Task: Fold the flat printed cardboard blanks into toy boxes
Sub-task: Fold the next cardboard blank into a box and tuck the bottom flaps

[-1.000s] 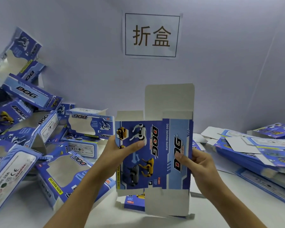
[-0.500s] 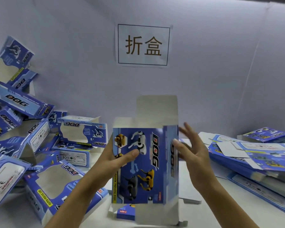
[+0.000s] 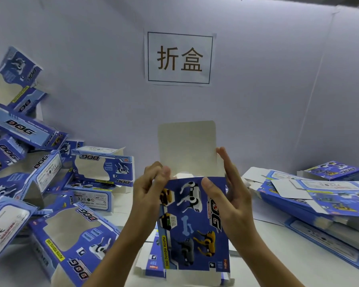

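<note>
1. Blue finished boxes (image 3: 85,172) heaped at left, several cut off by the frame edge.
2. Your left hand (image 3: 151,189) pinches the box (image 3: 195,224) at its top left corner; flat a second ago, it's now a tube held upright between both hands, so sides are formed.
3. Your right hand (image 3: 230,195): fingers straight behind, thumb on the front. End flaps not closed.
4. Flat blanks (image 3: 315,195) stacked right; the box's back is hidden.

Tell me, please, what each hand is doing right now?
Left hand: pinching the box at its top left corner.
Right hand: open, fingers straight against the box.
</note>
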